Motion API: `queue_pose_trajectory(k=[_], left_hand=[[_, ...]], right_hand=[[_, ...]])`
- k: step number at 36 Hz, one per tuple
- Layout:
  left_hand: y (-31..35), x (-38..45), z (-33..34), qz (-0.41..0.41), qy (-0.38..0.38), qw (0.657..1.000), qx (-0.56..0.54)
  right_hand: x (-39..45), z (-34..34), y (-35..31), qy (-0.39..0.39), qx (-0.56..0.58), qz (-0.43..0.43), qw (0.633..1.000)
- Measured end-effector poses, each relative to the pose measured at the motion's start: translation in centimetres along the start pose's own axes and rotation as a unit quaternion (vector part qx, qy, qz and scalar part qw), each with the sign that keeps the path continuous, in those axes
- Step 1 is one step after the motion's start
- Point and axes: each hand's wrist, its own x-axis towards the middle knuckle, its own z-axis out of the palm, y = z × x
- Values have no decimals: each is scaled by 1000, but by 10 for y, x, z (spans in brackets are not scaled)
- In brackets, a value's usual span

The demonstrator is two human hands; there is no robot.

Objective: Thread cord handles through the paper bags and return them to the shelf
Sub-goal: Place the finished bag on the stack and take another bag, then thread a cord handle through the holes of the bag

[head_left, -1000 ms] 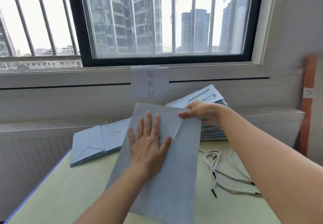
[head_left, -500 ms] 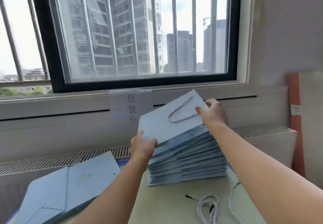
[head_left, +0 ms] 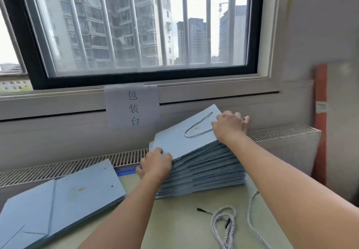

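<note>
Blue paper bag (head_left: 186,140) atop stack (head_left: 204,173), left hand (head_left: 155,165) fingers gripping its near corner, right hand (head_left: 229,128) fingers curled over far edge, loose cords (head_left: 223,225) on counter (head_left: 174,219)

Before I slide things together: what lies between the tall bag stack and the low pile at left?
In the head view, only the left hand and forearm, over bare tabletop, between tall stack and low pile.
</note>
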Motion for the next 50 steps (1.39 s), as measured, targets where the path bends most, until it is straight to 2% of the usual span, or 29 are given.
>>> queue_pose_trajectory(k=[4,9,19,23,26,29,33,35,38,43,47,50], left_hand=[[2,-2,0,28,-11,1000,8],[6,-8,3,66,-9,998,-5],[0,-7,5,80,-18,997,9],[-9,-9,2,103,15,995,-5],[-28,-13,-7,113,66,991,28],[-65,-21,-23,69,83,990,93],[-121,-35,-47,-34,31,981,186],[-145,-43,-57,-68,-1,975,212],[-173,-55,-66,-77,-31,963,257],[-182,-63,-76,21,42,941,335],[-175,-69,-89,88,82,917,381],[-173,-74,-100,159,165,910,347]], right_hand=[[-3,-8,-7,30,-23,-13,999],[-11,-7,-21,54,-87,-72,992],[-20,-5,-39,62,-115,-125,984],[-28,-3,-47,87,-102,-158,978],[-43,0,-58,120,-74,-212,967],[-65,10,-74,164,-53,-288,942],[-102,28,-99,202,15,-321,925],[-121,39,-108,186,52,-342,920],[-146,52,-121,124,84,-366,918],[-172,57,-132,19,101,-380,919],[-184,49,-134,-50,157,-310,936],[-180,51,-133,-134,263,-218,930]])
